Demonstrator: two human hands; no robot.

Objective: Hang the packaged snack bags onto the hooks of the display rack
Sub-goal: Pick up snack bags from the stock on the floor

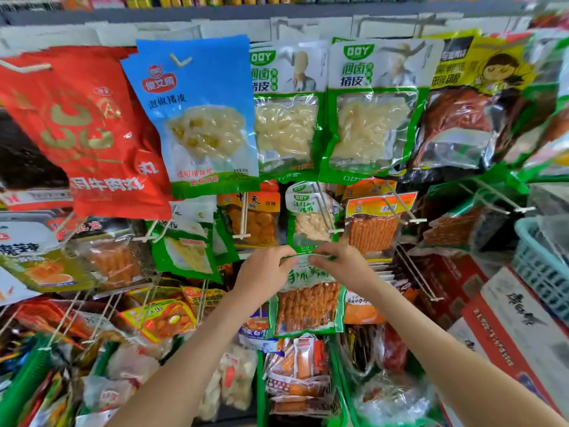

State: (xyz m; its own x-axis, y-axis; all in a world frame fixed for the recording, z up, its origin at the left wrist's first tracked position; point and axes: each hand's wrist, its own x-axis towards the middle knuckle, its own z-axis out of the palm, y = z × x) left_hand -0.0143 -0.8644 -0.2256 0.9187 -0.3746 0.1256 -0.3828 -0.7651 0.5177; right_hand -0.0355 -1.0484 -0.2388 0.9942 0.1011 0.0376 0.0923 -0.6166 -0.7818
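Green-and-white bag (369, 124), high above the grip and slightly right: bore "ODY" and 泡卤猪皮.
Blue bag (197, 118), up and left of the grip: read 泡椒猪皮.
Red bag (92, 134), far up-left: showed 牛肉丸.
Orange bag (257, 218), just above-left of the grip: carried 中天.
Held bag (308, 303), hanging below the grip: green print was too blurred to read.

Cardboard boxes (517, 328) and a teal basket (535, 266) sit right.

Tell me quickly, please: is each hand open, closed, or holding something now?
Left hand: closed, pinching the top edge of the green snack bag.
Right hand: closed, pinching the top edge of the same bag.
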